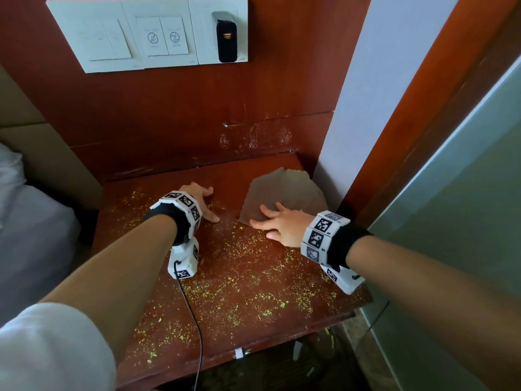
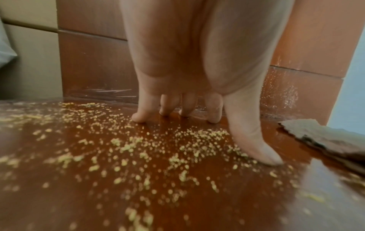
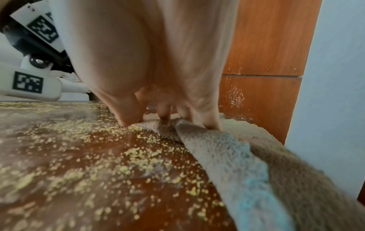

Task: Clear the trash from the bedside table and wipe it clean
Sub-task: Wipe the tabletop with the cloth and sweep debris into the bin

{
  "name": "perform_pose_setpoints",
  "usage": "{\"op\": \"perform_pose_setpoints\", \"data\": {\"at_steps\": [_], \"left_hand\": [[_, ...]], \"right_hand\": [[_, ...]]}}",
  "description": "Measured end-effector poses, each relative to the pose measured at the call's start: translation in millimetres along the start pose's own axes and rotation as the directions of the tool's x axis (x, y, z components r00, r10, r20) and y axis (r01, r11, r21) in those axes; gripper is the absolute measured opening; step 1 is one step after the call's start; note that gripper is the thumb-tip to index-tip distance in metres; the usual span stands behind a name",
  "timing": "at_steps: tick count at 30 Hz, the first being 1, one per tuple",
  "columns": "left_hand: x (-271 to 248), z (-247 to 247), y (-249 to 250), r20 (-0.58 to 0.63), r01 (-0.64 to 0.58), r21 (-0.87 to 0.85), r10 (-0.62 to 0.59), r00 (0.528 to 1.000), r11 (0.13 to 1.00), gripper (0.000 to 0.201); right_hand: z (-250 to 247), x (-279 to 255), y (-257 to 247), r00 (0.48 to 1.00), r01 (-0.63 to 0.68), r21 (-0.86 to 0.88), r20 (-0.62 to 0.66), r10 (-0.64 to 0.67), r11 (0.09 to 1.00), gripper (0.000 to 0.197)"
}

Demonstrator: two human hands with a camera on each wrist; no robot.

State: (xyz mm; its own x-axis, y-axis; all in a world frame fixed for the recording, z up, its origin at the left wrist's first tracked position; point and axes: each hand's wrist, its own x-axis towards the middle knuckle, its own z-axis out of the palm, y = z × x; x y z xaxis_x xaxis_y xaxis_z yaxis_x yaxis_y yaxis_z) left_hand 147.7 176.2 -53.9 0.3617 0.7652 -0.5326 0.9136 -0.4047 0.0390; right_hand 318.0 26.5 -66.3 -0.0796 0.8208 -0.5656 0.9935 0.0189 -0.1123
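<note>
The reddish wooden bedside table (image 1: 253,314) is strewn with fine yellow crumbs (image 1: 242,286). A grey-brown cloth (image 1: 284,190) lies at the back right corner against the wall. My right hand (image 1: 275,224) lies flat on the cloth's near edge with straight, spread fingers pressing it down; in the right wrist view the fingertips (image 3: 210,123) dent the cloth (image 3: 256,164). My left hand (image 1: 204,203) rests on the bare table left of the cloth, its fingertips (image 2: 138,118) and thumb touching the wood among crumbs (image 2: 138,145). The cloth's edge (image 2: 316,137) shows at the right.
A wood panel wall with white switch plates (image 1: 146,35) rises behind the table. A white pillar (image 1: 366,108) and a frosted glass door (image 1: 456,221) close the right side. A bed with white linen (image 1: 33,221) lies left. A black cable (image 1: 191,320) trails over the table's front edge.
</note>
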Motion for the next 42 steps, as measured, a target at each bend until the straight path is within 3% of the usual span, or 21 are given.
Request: {"op": "perform_pose_setpoints", "data": {"at_steps": [12,25,34,38,42], "left_hand": [[4,-4,-2,0.087,-0.044,0.037,0.041,0.995,0.998,0.097],[13,-2,-5,0.124,-0.068,0.002,0.067,0.99,0.998,0.1],[8,0,-4,0.068,-0.067,-0.006,0.067,0.995,0.998,0.097],[2,2,-7,0.042,-0.045,-0.041,0.047,0.998,0.998,0.099],[-10,-9,2,-0.116,-0.144,-0.121,0.13,0.985,0.982,0.075]], "right_hand": [[-37,48,-23,0.992,-0.124,0.023,-0.001,0.124,0.992,0.051],[-51,80,-27,0.985,-0.149,0.034,-0.077,0.152,0.988,0.053],[-32,51,-38,0.994,-0.101,0.024,-0.035,0.102,0.995,0.049],[-27,31,-32,0.994,-0.064,0.134,-0.076,0.075,0.989,0.048],[-32,4,-6,0.968,-0.139,0.225,-0.173,0.179,0.965,0.051]]}}
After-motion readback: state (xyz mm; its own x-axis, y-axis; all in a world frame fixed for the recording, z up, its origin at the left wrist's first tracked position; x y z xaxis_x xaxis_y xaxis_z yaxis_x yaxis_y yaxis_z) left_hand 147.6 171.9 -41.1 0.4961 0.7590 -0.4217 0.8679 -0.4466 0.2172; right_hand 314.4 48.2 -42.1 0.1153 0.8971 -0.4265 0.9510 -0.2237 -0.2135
